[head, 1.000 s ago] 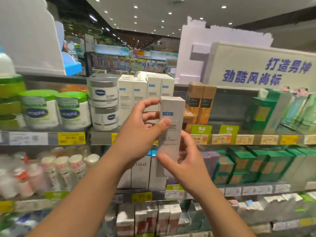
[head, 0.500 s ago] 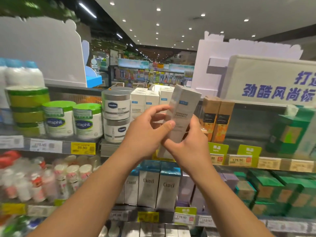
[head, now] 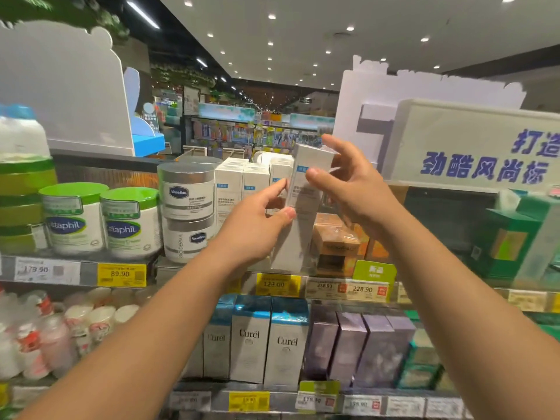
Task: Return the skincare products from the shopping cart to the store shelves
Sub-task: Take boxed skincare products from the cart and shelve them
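I have the tall white carton with a small blue label (head: 303,207) held up in front of the upper shelf (head: 188,269), tilted slightly so its top leans right, its lower end just above the shelf edge. My left hand (head: 257,231) pinches it low on the left side, thumb on the front face and fingers curled behind. My right hand (head: 348,189) grips near the top, thumb pressed on the blue label and fingers spread loosely around the upper right corner.

Directly behind the carton stands a row of matching white cartons with blue labels (head: 242,189). To their left sit two stacked silver-lidded Vaseline jars (head: 188,207), then two green-lidded white Cetaphil tubs (head: 103,222). To the carton's right are orange-brown boxes (head: 336,244), partly hidden by my right wrist. Yellow price tags (head: 121,274) line the shelf rail. On the shelf below, white Curél boxes with blue tops (head: 266,341) stand beside purple boxes (head: 357,347).
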Tool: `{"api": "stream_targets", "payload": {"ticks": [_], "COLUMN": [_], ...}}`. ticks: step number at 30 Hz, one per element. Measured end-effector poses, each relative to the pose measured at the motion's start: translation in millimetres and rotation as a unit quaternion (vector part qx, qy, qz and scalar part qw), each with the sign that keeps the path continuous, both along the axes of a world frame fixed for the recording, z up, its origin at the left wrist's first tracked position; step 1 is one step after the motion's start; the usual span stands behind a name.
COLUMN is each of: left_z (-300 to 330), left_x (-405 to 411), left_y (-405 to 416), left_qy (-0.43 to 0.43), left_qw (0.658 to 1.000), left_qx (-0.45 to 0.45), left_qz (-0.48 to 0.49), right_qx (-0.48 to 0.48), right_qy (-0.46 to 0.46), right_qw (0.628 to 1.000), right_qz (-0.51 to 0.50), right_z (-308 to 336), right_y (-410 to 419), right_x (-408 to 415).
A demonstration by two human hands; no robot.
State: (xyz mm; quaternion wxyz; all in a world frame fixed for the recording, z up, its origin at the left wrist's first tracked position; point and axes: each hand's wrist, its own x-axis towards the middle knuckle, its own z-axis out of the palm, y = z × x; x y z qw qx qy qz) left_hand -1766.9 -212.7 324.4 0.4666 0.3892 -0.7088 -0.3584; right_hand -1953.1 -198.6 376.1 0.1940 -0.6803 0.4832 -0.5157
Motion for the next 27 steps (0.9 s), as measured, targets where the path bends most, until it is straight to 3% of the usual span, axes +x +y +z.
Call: {"api": "stream_targets", "payload": {"ticks": [5, 16, 27], "left_z": [-4.8, -33.8, -40.1], "left_x": [-10.9, -27.8, -34.4], "left_y": [-12.4, -28.7, -25.4], "left_qy": [-0.018, -0.042, -0.068], "left_qw": [1.0, 0.995, 0.991], "left_qx": [-0.019, -0.032, -0.036], "left_qz": [0.006, 0.089, 0.106], "right_qx": [0.002, -0.036, -0.051], "right_qy": [0.004, 0.144, 0.167], "right_qw": [1.0, 0.988, 0.979], "right_qz": [0.026, -0.046, -0.103], "right_z": [5.5, -10.2, -23.0], "right_y": [-12.9, -35.2, -39.7], "right_x": [-5.7, -11.4, -16.0]}}
